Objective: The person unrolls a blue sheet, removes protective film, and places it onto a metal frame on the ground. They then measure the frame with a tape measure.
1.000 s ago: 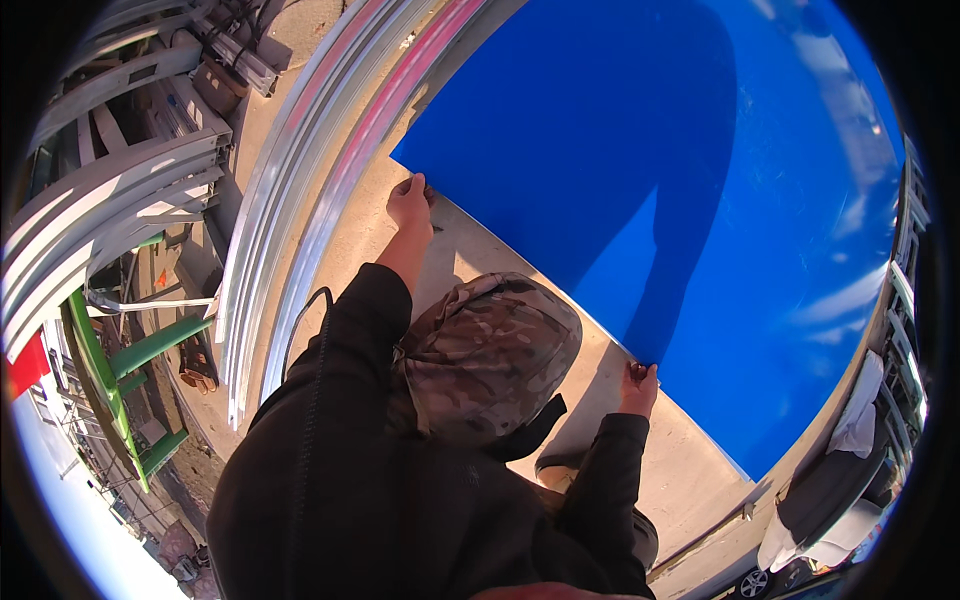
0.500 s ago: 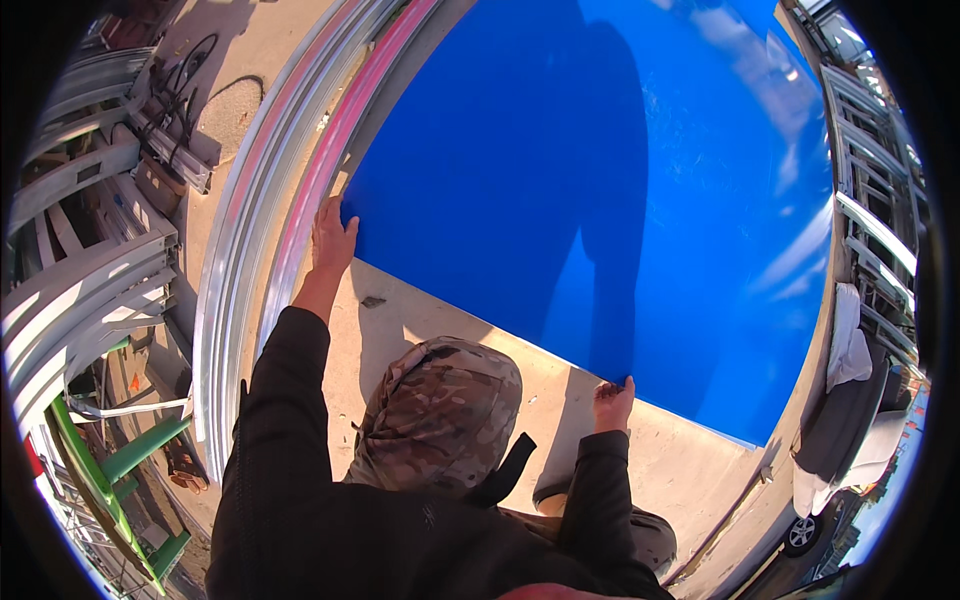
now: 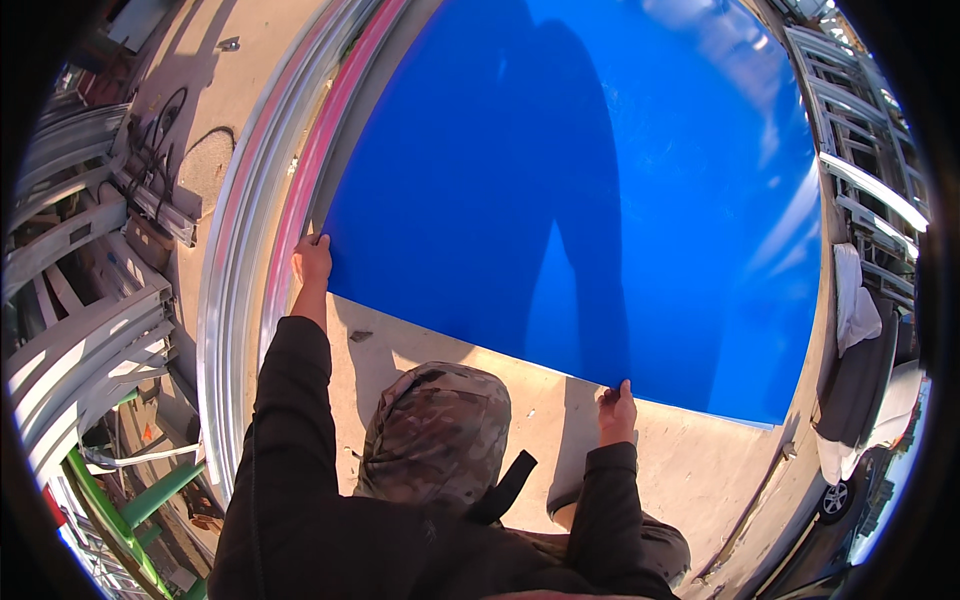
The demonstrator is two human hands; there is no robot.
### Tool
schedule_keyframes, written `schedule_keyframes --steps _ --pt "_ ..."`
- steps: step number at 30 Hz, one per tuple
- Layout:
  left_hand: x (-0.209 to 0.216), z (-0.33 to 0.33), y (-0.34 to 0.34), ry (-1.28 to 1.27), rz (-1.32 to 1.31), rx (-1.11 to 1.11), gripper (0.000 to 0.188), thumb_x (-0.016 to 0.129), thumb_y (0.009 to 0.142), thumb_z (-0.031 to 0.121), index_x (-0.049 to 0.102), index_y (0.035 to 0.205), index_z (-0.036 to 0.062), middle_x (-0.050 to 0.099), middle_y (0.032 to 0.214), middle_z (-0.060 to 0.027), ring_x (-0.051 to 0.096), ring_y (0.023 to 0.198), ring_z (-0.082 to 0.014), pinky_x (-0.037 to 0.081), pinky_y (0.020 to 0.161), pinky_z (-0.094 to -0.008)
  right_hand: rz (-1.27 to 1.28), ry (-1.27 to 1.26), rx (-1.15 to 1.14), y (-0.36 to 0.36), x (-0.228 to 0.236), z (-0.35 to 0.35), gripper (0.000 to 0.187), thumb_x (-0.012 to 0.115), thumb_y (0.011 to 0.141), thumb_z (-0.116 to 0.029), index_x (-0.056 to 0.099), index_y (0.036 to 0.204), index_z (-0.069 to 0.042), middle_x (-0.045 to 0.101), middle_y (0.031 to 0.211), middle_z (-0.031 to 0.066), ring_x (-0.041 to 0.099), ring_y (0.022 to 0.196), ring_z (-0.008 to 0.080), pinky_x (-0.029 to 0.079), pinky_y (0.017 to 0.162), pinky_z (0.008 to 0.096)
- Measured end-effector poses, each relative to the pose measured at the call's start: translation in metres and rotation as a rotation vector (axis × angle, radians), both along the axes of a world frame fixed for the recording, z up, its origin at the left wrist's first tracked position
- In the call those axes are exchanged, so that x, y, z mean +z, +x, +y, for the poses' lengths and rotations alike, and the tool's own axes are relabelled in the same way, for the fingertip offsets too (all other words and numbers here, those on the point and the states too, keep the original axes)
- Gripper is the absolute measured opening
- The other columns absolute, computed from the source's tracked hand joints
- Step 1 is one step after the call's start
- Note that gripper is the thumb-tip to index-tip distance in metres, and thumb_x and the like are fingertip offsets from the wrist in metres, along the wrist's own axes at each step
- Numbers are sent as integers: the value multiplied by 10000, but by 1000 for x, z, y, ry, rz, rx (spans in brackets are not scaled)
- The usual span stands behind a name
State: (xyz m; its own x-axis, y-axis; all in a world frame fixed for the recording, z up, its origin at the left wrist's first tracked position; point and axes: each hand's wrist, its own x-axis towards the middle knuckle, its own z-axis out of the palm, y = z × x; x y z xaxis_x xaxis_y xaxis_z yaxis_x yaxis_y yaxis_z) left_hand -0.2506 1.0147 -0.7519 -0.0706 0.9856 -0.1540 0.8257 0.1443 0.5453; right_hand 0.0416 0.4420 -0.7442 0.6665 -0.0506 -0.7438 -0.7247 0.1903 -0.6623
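Observation:
A large, glossy blue sheet (image 3: 480, 220) fills the upper middle of the view, with a dark shadow across it. At its left near corner, my left hand (image 3: 312, 262) is closed on the side edge, close beside the pink-striped metal profiles (image 3: 318, 150). Further right, my right hand (image 3: 617, 412) grips the near edge with the thumb on top; its other fingers are partly in shadow. Between my arms, a camouflage-clad knee (image 3: 440, 420) is bent just short of the sheet.
Long silvery profiles run along the sheet's left side. Metal frames (image 3: 90, 350) and a green bar (image 3: 160, 495) stand at far left, with black cables (image 3: 160, 130) beyond. On the right are ladder-like metal frames (image 3: 860, 130), a white cloth (image 3: 853, 300) and a car wheel (image 3: 835, 498).
The sheet's near edge has turned slightly, its left corner now nearer me. My left hand has come down with it and its fingers have closed in. My right hand has hardly moved.

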Motion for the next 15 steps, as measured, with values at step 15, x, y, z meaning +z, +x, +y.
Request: schedule_keyframes --steps 15 --pt "7 -16 9 85 25 42 280 627 820 303 699 1021 121 677 992 -136 634 927 -309 484 830 -407 73 1 -73 6 -1 3 219 489 963 -307 578 918 -112 586 705 26 522 602 157 447 547 304"
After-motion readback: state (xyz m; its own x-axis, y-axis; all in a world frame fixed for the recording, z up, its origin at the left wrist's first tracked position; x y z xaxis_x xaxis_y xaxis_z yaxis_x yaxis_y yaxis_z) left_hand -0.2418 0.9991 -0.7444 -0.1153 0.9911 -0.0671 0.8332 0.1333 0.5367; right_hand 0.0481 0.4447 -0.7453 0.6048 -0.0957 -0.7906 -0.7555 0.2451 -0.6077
